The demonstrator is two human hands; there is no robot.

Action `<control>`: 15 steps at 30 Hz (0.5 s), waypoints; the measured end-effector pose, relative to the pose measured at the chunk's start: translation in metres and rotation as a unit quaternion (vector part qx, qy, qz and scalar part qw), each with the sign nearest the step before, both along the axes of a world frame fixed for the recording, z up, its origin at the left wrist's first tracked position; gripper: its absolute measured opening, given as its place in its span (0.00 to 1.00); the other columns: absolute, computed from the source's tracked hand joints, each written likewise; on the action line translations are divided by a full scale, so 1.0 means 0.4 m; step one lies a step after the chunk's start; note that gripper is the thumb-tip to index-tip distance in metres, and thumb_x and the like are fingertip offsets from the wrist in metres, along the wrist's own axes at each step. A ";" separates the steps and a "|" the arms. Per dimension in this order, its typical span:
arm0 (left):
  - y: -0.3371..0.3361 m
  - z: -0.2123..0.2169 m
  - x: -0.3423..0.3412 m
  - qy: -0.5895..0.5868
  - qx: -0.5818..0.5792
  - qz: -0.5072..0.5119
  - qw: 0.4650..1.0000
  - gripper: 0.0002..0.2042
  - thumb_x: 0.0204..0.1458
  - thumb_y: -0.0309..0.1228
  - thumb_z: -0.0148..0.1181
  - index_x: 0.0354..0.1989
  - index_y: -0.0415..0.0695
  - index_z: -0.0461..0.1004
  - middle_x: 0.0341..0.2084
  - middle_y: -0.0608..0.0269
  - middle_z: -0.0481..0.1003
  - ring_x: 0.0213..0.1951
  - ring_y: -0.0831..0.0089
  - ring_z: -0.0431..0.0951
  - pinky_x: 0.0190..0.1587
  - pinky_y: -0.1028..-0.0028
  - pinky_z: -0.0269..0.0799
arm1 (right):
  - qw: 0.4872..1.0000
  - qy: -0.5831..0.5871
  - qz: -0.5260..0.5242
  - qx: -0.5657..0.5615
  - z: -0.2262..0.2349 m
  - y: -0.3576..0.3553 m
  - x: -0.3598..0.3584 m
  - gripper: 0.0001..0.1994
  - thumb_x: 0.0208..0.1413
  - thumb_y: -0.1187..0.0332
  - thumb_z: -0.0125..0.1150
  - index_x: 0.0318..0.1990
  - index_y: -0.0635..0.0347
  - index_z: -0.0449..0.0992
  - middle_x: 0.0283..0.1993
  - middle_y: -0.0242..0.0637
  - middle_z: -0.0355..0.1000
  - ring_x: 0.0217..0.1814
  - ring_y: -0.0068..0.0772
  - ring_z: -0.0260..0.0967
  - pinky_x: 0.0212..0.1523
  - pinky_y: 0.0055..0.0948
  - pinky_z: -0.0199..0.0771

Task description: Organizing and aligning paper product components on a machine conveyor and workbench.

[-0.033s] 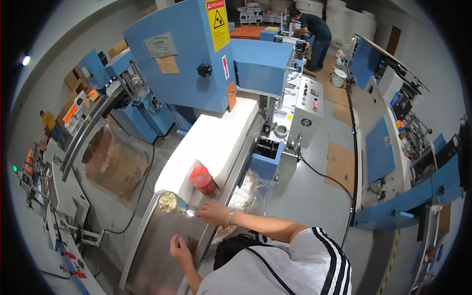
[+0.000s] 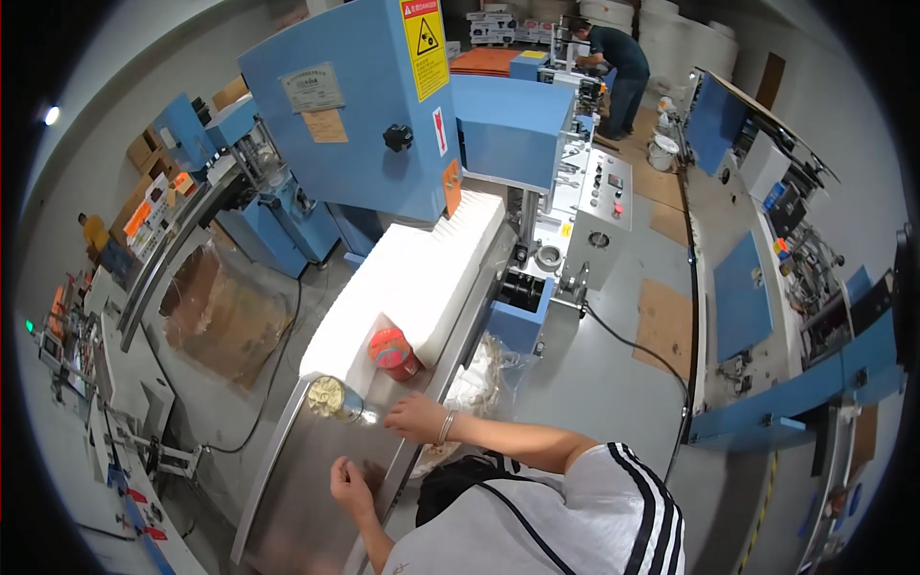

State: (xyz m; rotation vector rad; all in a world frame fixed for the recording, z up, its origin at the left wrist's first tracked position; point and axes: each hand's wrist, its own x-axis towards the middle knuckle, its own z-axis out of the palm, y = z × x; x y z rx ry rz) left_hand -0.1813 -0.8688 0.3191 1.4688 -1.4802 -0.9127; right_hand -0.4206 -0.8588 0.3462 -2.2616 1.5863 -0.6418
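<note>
Now: white stack (image 2: 412,278) at 12 o'clock on steel table (image 2: 287,498); red tub (image 2: 391,351); jar (image 2: 335,398) at 11, right hand (image 2: 414,418) clamped on it; left hand (image 2: 352,487) apart, loosely curled, empty. Best kept level, grip firm near base.

Clear glass jar (image 2: 335,400), lying sideways, on steel tray (image 2: 287,498)

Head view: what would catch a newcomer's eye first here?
The big blue machine at top centre, with a long white stack running out of it onto a steel table. Near the stack's end sits a red can, and the right hand holds a jar beside it.
</note>
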 end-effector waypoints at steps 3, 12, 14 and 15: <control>0.014 -0.004 -0.024 -0.024 -0.001 0.020 1.000 0.09 0.56 0.25 0.53 0.42 0.33 0.72 0.23 0.67 0.72 0.25 0.80 0.68 0.29 0.78 0.66 | 0.997 -0.020 0.065 0.040 -0.016 0.002 -0.016 0.11 0.49 0.63 0.58 0.42 0.49 0.74 0.37 0.34 0.74 0.44 0.40 0.71 0.44 0.41 0.69; 0.033 -0.029 -0.031 -0.017 0.009 0.114 0.993 0.12 0.55 0.31 0.56 0.44 0.39 0.74 0.23 0.67 0.74 0.27 0.81 0.70 0.32 0.77 0.70 | 0.988 -0.090 0.123 0.021 -0.060 -0.020 -0.056 0.10 0.45 0.66 0.56 0.37 0.51 0.76 0.32 0.40 0.75 0.36 0.46 0.74 0.38 0.44 0.73; 0.026 -0.017 -0.048 -0.070 -0.024 0.111 0.991 0.11 0.55 0.30 0.56 0.45 0.41 0.74 0.19 0.64 0.72 0.25 0.80 0.69 0.31 0.76 0.70 | 0.989 -0.095 0.116 0.002 -0.048 -0.025 -0.077 0.09 0.46 0.67 0.57 0.36 0.51 0.77 0.31 0.38 0.75 0.34 0.45 0.73 0.37 0.43 0.73; 0.027 0.009 -0.061 -0.076 -0.009 0.118 0.990 0.12 0.53 0.30 0.57 0.45 0.41 0.74 0.23 0.61 0.73 0.26 0.76 0.70 0.33 0.74 0.70 | 0.985 -0.128 0.116 0.000 -0.020 -0.027 -0.089 0.08 0.47 0.66 0.57 0.36 0.51 0.76 0.31 0.39 0.74 0.34 0.46 0.72 0.36 0.43 0.72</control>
